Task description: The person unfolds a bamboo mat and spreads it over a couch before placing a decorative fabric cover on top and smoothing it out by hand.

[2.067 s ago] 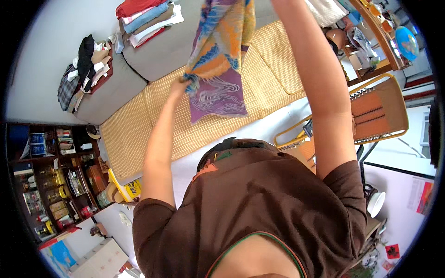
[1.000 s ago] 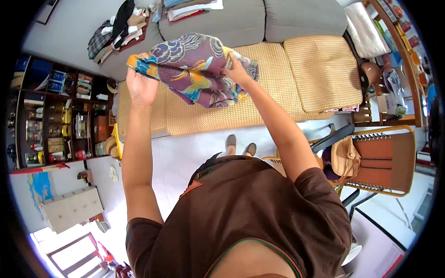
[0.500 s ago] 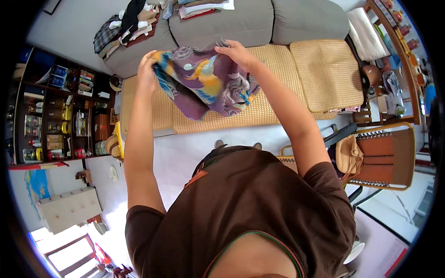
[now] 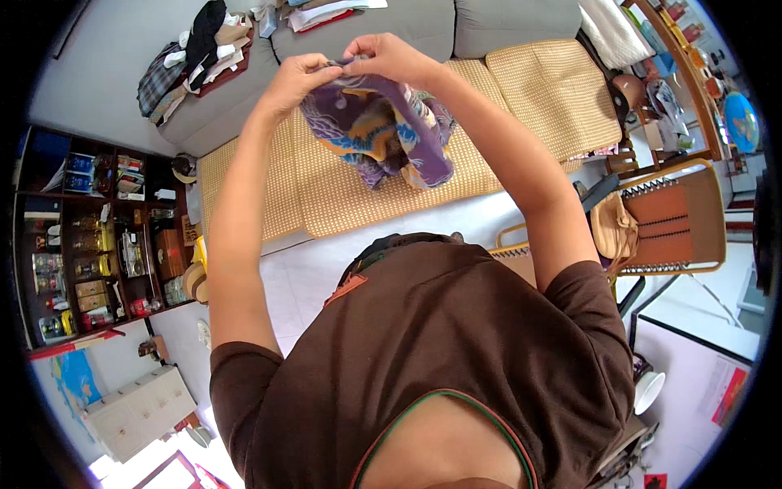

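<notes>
From where I stood, both arms were stretched out ahead of the body, over the sofa. The left hand pinched the upper edge of a cloth between thumb and fingertips. The right hand gripped the same edge just beside it, thumb against bent fingers; the two sets of fingertips lay very near each other, and I could not tell whether they touched. Cloth: purple, with orange, blue and pale figures, bunched, hanging from both hands in loose folds, one fold open toward the body. It hung in front of the woven mat that covered the seat of the grey sofa; contact between cloth and mat could not be determined. On the sofa, beyond the left hand, a loose pile of clothes was noted, with a folded stack to its right, partly cut off by the upper edge of view. A white pillow leaned at the sofa's right end. Nearer the body on the right stood a folding chair bearing a tan bag; at far left, dark shelves held mixed small goods.
</notes>
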A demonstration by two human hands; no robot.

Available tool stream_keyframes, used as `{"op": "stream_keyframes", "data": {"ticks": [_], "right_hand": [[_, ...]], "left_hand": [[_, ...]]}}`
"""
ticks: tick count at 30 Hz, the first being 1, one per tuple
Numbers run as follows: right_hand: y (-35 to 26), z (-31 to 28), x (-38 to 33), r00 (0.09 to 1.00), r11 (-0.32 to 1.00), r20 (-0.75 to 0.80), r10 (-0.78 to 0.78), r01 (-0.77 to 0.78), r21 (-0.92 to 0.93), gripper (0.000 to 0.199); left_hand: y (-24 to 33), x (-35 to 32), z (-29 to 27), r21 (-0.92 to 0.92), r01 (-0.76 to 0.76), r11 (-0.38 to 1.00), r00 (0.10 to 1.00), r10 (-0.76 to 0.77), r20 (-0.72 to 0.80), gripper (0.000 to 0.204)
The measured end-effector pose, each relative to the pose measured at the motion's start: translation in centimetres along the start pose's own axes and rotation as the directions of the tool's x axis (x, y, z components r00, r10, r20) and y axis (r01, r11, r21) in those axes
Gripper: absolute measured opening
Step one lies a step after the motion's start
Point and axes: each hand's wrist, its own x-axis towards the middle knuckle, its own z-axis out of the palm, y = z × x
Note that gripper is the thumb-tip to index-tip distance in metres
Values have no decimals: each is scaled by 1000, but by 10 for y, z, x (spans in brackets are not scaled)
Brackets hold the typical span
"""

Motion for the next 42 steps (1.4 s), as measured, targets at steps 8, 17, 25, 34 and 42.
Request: {"op": "stream_keyframes", "data": {"ticks": [8, 17, 25, 34, 42], "right_hand": [[56, 28, -36, 989, 953, 14, 150, -140, -269, 40], [92, -62, -56, 984, 584, -129, 126, -179, -792, 35], [39, -156, -54, 934, 278, -349, -78, -316, -907, 25], [3, -222, -76, 882, 40, -360, -304, -366, -930, 31], [2, -225, -124, 808, -85, -533, -253, -567, -819, 21]], "left_hand": [[39, -13, -79, 464, -241, 852, 910, 364, -197, 19], [19, -93, -232, 709, 84, 700, 870, 295, -395, 27], [-16, -145, -296, 697, 294, 655, 804, 225, -550, 29], [-64, -151, -277, 788, 229, 572, 822, 320, -471, 27], [-94, -161, -196, 828, 317, 463, 919, 66, -389, 35]]}}
